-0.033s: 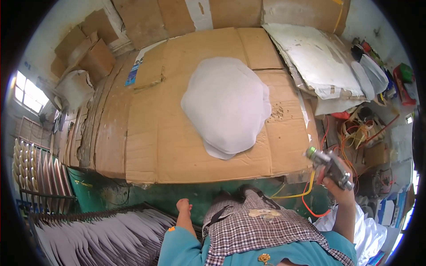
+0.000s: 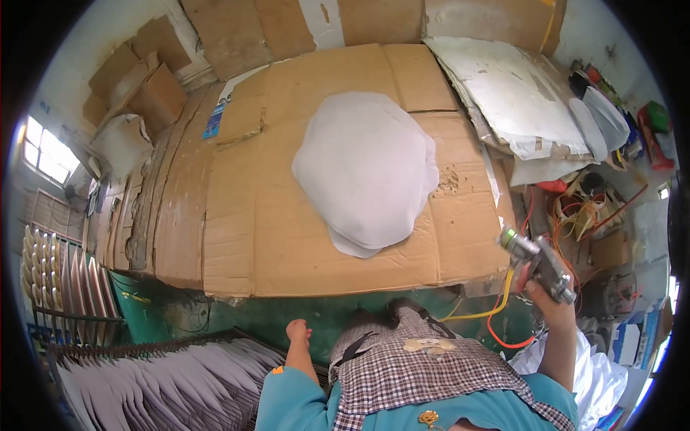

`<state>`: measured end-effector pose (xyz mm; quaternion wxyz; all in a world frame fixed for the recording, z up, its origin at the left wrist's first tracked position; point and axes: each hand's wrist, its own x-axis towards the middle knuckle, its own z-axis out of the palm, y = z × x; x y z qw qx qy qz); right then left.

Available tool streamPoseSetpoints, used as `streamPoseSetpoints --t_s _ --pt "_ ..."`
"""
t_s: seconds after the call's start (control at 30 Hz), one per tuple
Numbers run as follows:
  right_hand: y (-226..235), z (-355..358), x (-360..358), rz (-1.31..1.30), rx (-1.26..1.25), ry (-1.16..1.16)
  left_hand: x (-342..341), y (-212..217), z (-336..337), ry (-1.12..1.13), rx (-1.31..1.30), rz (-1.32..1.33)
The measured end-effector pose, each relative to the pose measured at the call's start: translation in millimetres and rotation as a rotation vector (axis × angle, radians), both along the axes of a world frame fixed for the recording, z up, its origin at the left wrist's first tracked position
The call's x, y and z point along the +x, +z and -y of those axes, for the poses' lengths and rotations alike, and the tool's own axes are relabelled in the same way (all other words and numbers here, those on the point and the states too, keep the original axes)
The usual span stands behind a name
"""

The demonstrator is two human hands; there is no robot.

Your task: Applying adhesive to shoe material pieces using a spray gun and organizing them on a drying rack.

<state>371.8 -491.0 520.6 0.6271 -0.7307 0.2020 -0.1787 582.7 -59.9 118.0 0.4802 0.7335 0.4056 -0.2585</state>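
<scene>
A spray gun (image 2: pixel 540 264) of grey metal with a green ring near its nozzle is gripped in my right hand (image 2: pixel 552 300), to the right of the bench's front edge. Its nozzle end points toward the upper left. Down at my side, apart from the bench, my left hand (image 2: pixel 299 332) is loosely curled, with nothing visible in it. On the cardboard-covered bench (image 2: pixel 233 237) lies a stack of thin pale-grey rounded sheets (image 2: pixel 366 169), its outline uneven and one lobe poking out at the near side. Neither hand touches the stack.
Yellow hose (image 2: pixel 485 314) hangs below the gun, beside an orange one. At lower left a rack holds several grey sheets (image 2: pixel 154 384); brown and gold pieces (image 2: pixel 75 284) stand behind it. White-topped boards (image 2: pixel 514 93) lie at right. A cardboard box (image 2: pixel 159 97) sits far left.
My right hand has shifted very slightly with the spray gun, whose nozzle end sits a little farther right and higher. The stack and my left hand look nearly unmoved.
</scene>
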Motion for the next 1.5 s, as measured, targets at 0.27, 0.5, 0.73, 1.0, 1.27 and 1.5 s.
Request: streamPoseSetpoints --t_s 0.27,0.5,0.73,1.0,1.27,1.5 --pt "-7.4 31.5 -39.6 -0.098 -0.008 0.055 -1.9 -4.7 32.7 -0.035 -0.043 0.056" --pt "-18.3 22.1 -12.5 0.004 0.137 0.226 -12.1 -2.5 36.7 -0.007 -0.06 0.088" --pt "-25.8 28.3 28.2 0.078 0.074 0.045 -11.5 14.1 33.4 0.092 -0.078 0.145" --pt "-30.5 47.4 0.7 0.068 0.067 -0.032 19.9 42.9 51.0 0.091 -0.056 0.34" --pt "-33.1 45.8 -11.9 0.062 0.101 0.007 40.3 41.2 64.3 -0.138 0.436 0.414" --pt "-22.4 44.5 -31.0 0.02 0.03 -0.08 82.6 72.4 91.5 -0.243 0.288 0.544"
